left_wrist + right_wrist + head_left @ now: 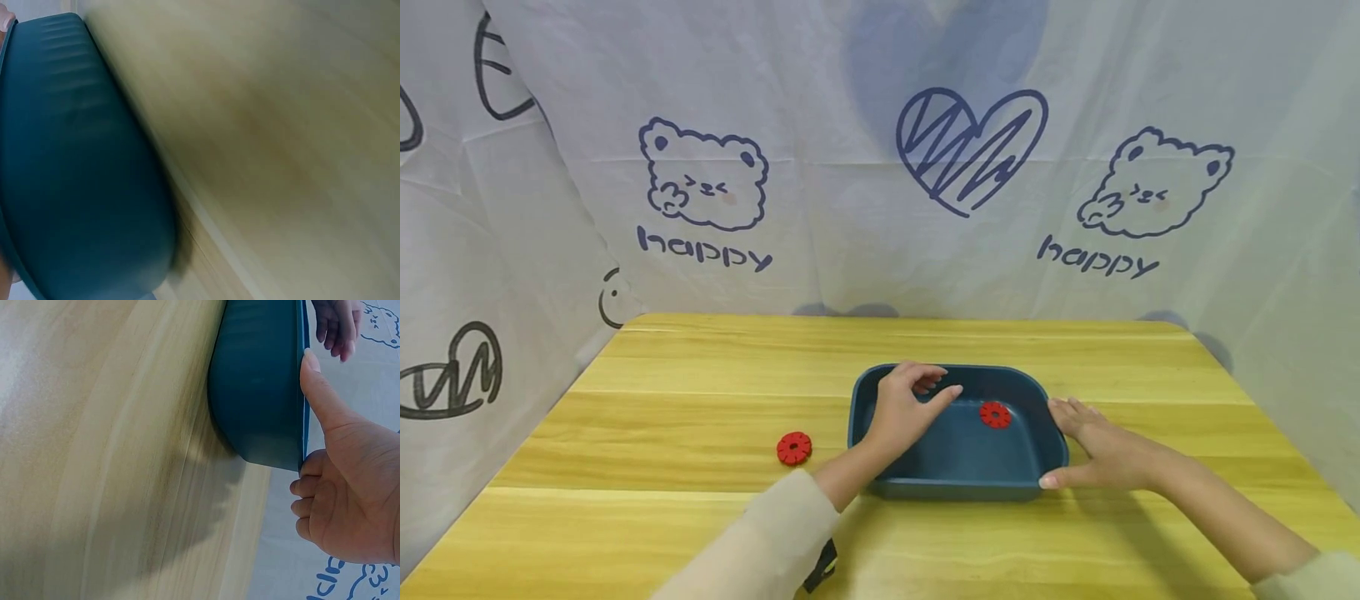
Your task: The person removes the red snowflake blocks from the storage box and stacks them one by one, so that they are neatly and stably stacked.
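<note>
A dark teal rectangular bin stands on the wooden table, with a red notched disc on its floor toward the right. My left hand hovers over the bin's left part, thumb and fingers loosely curved and apart, nothing between them. My right hand rests against the bin's right end, thumb at the near corner and fingers along the rim. In the right wrist view, the right thumb lies straight along the bin's rim. Another red notched disc lies on the table, left of the bin.
The wooden table reaches back to a white cloth printed with bears, a heart and lettering. A small black object shows beside the left sleeve at the table's near side.
</note>
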{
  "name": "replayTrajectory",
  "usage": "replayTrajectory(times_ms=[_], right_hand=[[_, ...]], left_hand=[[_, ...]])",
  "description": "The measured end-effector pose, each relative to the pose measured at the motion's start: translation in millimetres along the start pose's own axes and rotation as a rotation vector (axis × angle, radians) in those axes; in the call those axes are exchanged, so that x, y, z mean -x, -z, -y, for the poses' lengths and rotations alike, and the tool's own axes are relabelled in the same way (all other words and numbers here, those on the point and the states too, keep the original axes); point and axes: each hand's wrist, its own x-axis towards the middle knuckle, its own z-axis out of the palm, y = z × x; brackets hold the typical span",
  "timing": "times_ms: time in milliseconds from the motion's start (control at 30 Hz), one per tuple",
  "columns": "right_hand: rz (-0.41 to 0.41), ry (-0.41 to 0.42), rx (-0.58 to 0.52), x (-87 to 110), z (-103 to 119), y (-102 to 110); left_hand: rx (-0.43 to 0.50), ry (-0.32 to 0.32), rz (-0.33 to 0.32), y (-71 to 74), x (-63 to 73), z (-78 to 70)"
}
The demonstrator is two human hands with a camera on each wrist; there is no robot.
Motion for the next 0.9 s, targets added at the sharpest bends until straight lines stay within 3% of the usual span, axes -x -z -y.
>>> replayTrajectory(times_ms=[367, 700, 900], right_hand=[[-0.006, 0.005, 0.019, 0.2, -1, -2], [-0.003, 0.013, 0.031, -0.1, 0, 1], [0.004, 0.006, 0.023, 1.0, -1, 1]], left_hand=[[0.014, 0.069, 0.051, -34.5, -7.4, -4.9], [-0.097, 0.214, 0.147, -59.9, -19.8, -14.6], [-0.212, 0.309, 0.197, -73.8, -23.6, -18.3]])
